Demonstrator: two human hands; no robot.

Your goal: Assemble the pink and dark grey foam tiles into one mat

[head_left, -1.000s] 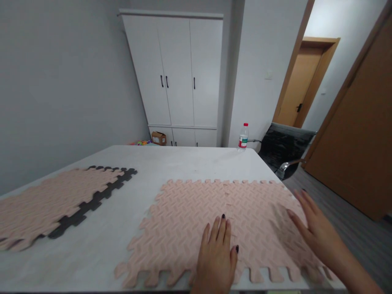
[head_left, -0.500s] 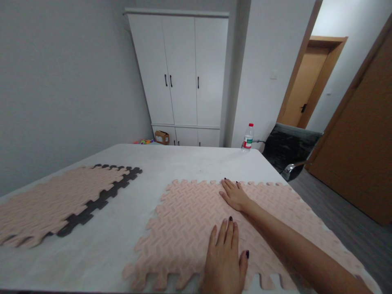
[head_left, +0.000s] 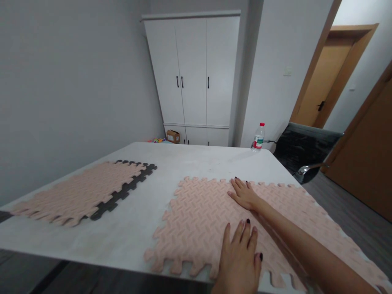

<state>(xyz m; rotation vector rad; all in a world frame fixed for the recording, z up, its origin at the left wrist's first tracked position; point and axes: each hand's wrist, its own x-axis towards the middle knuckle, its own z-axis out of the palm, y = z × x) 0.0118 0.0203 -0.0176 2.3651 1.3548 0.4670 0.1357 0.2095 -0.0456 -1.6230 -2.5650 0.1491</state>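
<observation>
Two pink foam puzzle mats (head_left: 202,216) lie joined side by side on the white table (head_left: 190,161), in front of me. My left hand (head_left: 240,255) rests flat, fingers spread, on the near part of the mats close to their toothed front edge. My right hand (head_left: 243,192) reaches across and presses flat on the far edge of the mats, near the seam between the two pieces. Neither hand holds anything.
A stack of pink mats with a dark grey mat (head_left: 122,192) under it lies at the table's left. A water bottle (head_left: 259,136) stands at the far right corner. Beyond are a black chair (head_left: 306,149), a white cabinet (head_left: 196,77), a cardboard box (head_left: 173,136) and wooden doors.
My right hand swept from the mats' right side to the far edge near the seam. The view shifted, so everything sits further right. My left hand stayed flat on the near part.
</observation>
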